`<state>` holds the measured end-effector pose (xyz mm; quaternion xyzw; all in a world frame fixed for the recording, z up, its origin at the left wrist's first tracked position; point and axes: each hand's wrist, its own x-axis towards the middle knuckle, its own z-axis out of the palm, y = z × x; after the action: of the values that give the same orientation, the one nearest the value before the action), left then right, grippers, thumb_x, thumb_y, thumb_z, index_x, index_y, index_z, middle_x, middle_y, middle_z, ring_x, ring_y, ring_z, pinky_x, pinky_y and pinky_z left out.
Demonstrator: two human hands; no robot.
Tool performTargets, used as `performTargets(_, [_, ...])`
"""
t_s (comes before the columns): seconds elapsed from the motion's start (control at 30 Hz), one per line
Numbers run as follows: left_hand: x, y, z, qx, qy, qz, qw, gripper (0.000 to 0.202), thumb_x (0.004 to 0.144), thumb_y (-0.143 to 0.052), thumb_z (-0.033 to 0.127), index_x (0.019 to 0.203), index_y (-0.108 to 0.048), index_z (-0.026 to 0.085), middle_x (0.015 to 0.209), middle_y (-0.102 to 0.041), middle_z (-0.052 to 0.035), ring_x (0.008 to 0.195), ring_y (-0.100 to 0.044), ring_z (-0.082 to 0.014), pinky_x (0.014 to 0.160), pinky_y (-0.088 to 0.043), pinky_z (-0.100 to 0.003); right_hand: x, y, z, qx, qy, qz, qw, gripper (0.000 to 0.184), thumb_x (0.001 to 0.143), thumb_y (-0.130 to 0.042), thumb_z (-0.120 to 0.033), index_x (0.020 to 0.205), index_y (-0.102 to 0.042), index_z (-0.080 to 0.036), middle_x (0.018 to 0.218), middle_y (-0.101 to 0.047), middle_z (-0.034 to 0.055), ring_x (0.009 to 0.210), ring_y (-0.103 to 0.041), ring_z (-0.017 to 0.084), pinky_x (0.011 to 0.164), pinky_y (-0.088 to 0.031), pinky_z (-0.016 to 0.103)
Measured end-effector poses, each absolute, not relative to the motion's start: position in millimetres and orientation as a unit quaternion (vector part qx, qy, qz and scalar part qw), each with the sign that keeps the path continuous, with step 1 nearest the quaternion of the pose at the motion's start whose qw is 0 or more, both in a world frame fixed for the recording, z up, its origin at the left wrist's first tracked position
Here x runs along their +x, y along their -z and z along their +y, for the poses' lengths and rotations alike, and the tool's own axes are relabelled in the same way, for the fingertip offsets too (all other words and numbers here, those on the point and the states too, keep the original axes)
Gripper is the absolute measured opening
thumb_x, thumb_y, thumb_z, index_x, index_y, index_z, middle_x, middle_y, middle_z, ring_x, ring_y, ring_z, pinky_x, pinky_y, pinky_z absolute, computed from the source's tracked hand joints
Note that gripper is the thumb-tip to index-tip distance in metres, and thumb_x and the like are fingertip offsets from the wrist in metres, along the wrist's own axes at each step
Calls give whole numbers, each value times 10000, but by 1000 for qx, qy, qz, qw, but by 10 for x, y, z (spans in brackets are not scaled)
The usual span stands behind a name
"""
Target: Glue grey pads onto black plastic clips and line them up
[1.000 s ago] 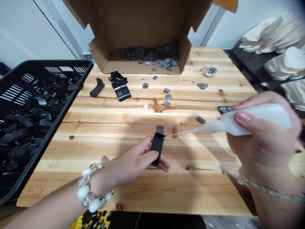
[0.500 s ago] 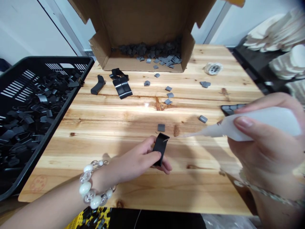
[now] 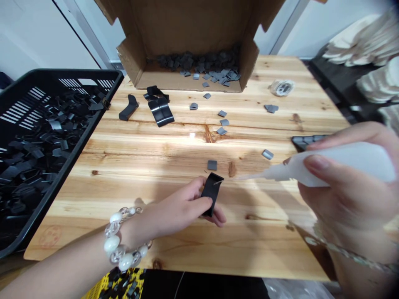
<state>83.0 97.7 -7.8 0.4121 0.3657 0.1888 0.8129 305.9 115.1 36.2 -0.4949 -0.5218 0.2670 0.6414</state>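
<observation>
My left hand point(image 3: 183, 203) is shut on a black strip point(image 3: 212, 195), pinching it upright between thumb and fingers. A small grey square piece point(image 3: 212, 165) lies on the table just beyond the strip. My right hand point(image 3: 346, 182) squeezes a white plastic glue bottle point(image 3: 314, 168) held on its side. The bottle's thin nozzle point(image 3: 252, 177) points left, and its tip stops a little to the right of the strip's top edge. A faint pale mark shows on that edge.
A black plastic crate point(image 3: 71, 74) full of black pieces stands at the left. At the back is a cardboard box point(image 3: 187, 83) holding grey pieces. Several grey pieces and black parts point(image 3: 160, 111) lie on the wooden table point(image 3: 249, 245). Stacks of pale shapes point(image 3: 374, 79) rise at the right.
The nozzle tip has drawn back to the right, away from the strip. The strip has tilted slightly, and the whole view has shifted a little upward.
</observation>
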Motion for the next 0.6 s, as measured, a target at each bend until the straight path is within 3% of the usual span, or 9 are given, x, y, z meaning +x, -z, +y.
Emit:
performTargets(0.2, [842, 63, 980, 414, -191, 367, 811, 166, 938, -441, 218, 1092, -461, 158, 917, -713, -96, 866, -698, -183, 855, -533, -352, 3136, -324, 1299, -458, -272, -485, 693, 46, 609, -642, -198, 636, -619, -227, 627, -469, 9, 512, -381, 113, 418, -193, 256])
performTargets(0.33, [857, 40, 985, 406, -195, 378, 809, 146, 923, -448, 196, 1062, -456, 154, 880, -709, -87, 816, -699, -171, 828, -534, -338, 3261, -325, 1442, -447, -406, -412, 683, 88, 662, -612, -242, 643, -532, -212, 508, -308, -43, 409, -235, 86, 398, -149, 257])
performTargets(0.47, [858, 52, 990, 407, -196, 377, 809, 141, 920, -448, 202, 1055, -443, 161, 879, -711, -81, 817, -703, -170, 833, -524, -336, 3336, -284, 1537, -477, -517, -353, 617, 240, 780, -549, -356, 648, -394, -230, 496, -218, -58, 432, -223, 100, 467, -256, 263])
performTargets(0.6, [862, 61, 993, 409, -203, 379, 805, 164, 909, -470, 214, 1060, -438, 160, 863, -712, -80, 815, -701, -180, 845, -515, -356, 3374, -173, 1635, -490, -561, -296, 598, 223, 800, -487, -382, 692, -367, -227, 555, -295, -46, 485, -311, 112, 517, -339, 277])
